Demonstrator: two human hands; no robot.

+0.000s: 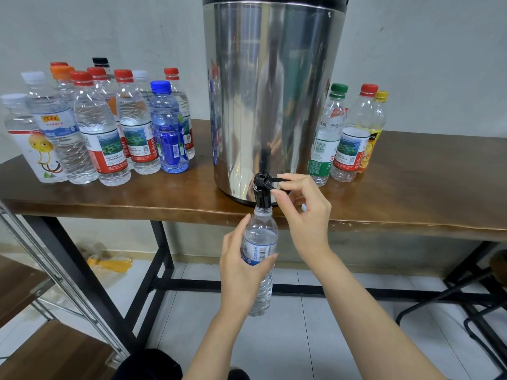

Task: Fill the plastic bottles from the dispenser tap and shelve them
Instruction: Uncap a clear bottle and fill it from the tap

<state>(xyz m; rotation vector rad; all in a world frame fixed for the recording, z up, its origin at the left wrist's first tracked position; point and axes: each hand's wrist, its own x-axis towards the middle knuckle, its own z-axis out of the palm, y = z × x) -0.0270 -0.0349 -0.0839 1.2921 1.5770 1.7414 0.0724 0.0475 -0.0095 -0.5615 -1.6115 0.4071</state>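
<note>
A tall steel dispenser (274, 91) stands on the brown table (411, 193), its black tap (262, 189) hanging over the front edge. My left hand (241, 267) is wrapped around a clear uncapped plastic bottle (262, 237) with a blue-and-white label, held upright with its mouth right under the tap spout. My right hand (299, 207) pinches the tap's black lever between thumb and fingers. Something small and white shows in that palm; I cannot tell what it is.
Several capped bottles (109, 127) stand grouped on the table's left part, three more bottles (348, 138) to the right of the dispenser. A metal-framed shelf (41, 311) with wooden boards sits at lower left. Black table legs and a black stool frame (466, 305) stand on the tiled floor.
</note>
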